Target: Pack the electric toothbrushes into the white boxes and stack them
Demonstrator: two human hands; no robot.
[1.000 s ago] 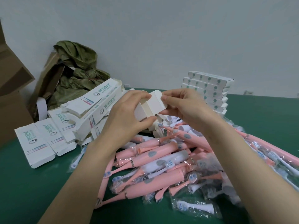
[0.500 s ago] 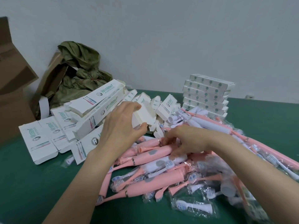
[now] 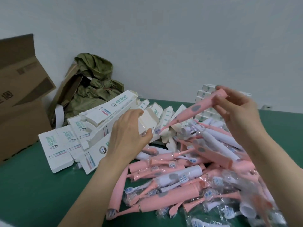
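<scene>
A toothbrush (image 3: pixel 196 108) was pinched by the right hand (image 3: pixel 237 110), its head aimed at the box (image 3: pixel 148 121) gripped by the left hand (image 3: pixel 129 136). Insertion was judged next, needing alignment with the box mouth.

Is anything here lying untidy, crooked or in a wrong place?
The white boxes lie in a tilted, overlapping heap at the left, and the bagged toothbrushes sprawl crisscross over the green table. Only the stack behind looks tidy.
</scene>
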